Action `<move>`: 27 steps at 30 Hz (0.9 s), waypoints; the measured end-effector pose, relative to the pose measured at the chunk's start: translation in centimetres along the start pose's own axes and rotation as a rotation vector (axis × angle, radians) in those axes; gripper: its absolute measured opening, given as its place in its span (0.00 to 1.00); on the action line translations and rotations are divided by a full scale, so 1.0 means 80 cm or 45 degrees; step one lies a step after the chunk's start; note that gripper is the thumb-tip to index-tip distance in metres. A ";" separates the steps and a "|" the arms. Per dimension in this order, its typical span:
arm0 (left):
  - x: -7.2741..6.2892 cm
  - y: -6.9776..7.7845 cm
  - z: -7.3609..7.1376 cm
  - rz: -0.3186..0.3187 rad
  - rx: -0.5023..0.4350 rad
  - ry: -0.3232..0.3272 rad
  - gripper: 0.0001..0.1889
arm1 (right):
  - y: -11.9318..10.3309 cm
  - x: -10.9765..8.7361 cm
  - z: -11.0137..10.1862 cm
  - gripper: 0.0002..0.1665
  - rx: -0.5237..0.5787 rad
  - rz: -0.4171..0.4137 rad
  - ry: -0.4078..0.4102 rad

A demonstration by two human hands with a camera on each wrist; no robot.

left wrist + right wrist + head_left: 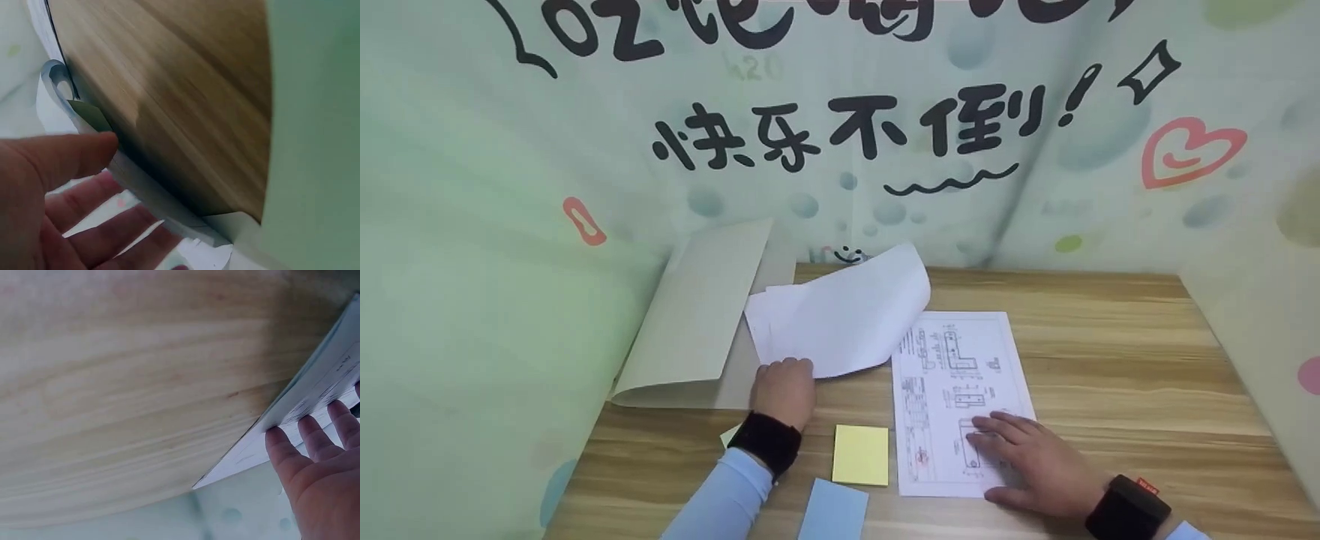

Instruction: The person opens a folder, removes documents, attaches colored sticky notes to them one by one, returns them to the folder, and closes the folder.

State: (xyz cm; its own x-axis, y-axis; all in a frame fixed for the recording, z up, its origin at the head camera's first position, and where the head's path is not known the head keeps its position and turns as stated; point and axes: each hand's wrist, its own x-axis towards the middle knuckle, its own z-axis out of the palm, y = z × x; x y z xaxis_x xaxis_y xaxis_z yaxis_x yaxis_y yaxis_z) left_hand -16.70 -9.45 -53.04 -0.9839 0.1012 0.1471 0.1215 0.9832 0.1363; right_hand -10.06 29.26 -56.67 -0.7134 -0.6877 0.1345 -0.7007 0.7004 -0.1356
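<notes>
My left hand (784,396) pinches the lower edge of white paper sheets (840,319), whose right end curls up. In the left wrist view the thumb and fingers (84,154) lie on opposite sides of the paper. Part of the sheets overlaps a pale grey folder (701,315) with its cover partly raised, standing at the left. To the right, a printed technical drawing (919,420) lies flat on the table. My right hand (1046,465) rests on its lower right part with fingers spread; the right wrist view shows fingertips (277,434) touching the printed sheet.
A yellow sticky-note pad (861,455) lies between the hands, with a blue pad (834,511) nearer the front. A small pale piece (729,435) shows beside the left wristband. Printed fabric walls (847,210) bound the wooden table (1132,360) behind and at both sides.
</notes>
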 end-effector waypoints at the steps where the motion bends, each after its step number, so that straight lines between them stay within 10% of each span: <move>1: 0.001 -0.001 0.000 0.017 0.005 0.028 0.05 | 0.000 -0.001 0.000 0.45 -0.003 0.000 0.001; 5: 0.006 -0.008 0.002 0.030 -0.004 0.109 0.07 | 0.001 -0.002 -0.001 0.45 -0.003 0.006 -0.002; 15: -0.003 -0.019 -0.016 0.047 -0.138 -0.026 0.09 | -0.001 -0.001 -0.005 0.44 0.014 0.014 0.011; 27: -0.059 -0.054 -0.045 -0.027 0.004 -0.266 0.04 | -0.002 -0.002 -0.001 0.43 -0.007 -0.001 0.037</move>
State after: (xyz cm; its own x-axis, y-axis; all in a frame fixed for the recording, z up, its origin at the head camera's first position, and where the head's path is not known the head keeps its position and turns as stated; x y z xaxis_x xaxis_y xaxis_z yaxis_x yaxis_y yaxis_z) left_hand -12.13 -14.75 -50.77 -0.9921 0.1095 -0.0618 0.1004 0.9859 0.1339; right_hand -9.84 29.30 -56.62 -0.7124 -0.6826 0.1627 -0.7013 0.7010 -0.1297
